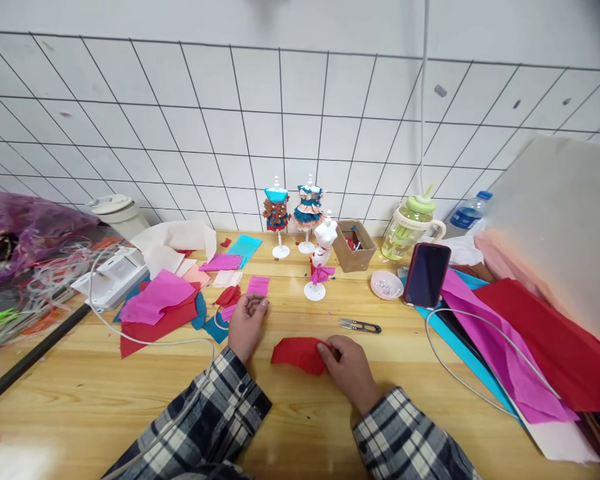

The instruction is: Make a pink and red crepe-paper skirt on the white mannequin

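Note:
My right hand (351, 371) pinches the right end of a red strip of crepe paper or cloth (296, 353) between thumb and fingers, just above the table. To its left, my left hand (247, 327) has curled fingers; what they hold, if anything, is hidden. Beside those fingers lie a gathered red piece (229, 296) and a magenta piece (258, 286). Ahead stands a small white dress form (325, 235) with a magenta bow low on it. Behind are two dressed forms, one with a brown and turquoise outfit (277, 208), one with teal and peach ruffles (309, 205). Thread snips (361, 325) lie beyond my right hand.
Colored sheets (155, 300) are piled at left, more sheets (510, 360) at right. A cardboard box (355, 257), a dish of small beads (387, 285), a phone (427, 275) and a drink jug (409, 227) stand at back right. White cables (200, 341) cross the table.

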A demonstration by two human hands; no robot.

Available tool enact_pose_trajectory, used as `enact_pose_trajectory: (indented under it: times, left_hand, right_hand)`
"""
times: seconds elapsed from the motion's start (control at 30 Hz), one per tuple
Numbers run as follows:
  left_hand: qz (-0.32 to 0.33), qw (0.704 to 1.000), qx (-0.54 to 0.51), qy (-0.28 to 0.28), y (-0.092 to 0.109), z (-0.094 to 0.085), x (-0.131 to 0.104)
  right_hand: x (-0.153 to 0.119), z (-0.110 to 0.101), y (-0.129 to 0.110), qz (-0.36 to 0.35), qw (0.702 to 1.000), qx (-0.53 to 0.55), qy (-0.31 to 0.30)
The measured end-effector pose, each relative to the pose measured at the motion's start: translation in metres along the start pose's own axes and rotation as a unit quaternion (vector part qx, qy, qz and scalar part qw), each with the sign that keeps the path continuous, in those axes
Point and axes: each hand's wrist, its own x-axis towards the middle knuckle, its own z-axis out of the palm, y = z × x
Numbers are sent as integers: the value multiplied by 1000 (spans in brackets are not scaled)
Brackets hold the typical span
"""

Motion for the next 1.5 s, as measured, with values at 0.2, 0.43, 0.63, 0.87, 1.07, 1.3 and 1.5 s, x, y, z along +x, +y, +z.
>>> enact_pose_trajectory:
  times: [0.2, 0.43, 0.63, 0.87, 1.07, 1.3, 1.5]
  left_hand:
    - [263, 860, 382, -214, 11, 15, -41]
    - [256, 780, 497, -280, 4, 28, -48]
    - [246, 798, 473, -281, 3, 23, -42]
    - [222, 786, 486, -313, 0, 24, -43]
    - [220, 773, 494, -331, 1, 23, -39]
    - [235, 783, 490, -304, -2, 24, -37]
    - [246, 776, 504, -288, -3, 26, -39]
  right_hand:
    - [0, -4, -1, 62, 994, -89, 35]
    - [-9, -16, -2, -121, 984, -118, 54]
    - [-20, -29, -5, -220, 960, -109, -135]
    - [5, -67, 49, -24, 973, -227, 43]
    - [-27, -64, 51, -110, 984, -135, -21]
    - [31, -57, 45, -58, 983, -171, 32]
    - [54, -51, 37, -66, 978, -196, -15]
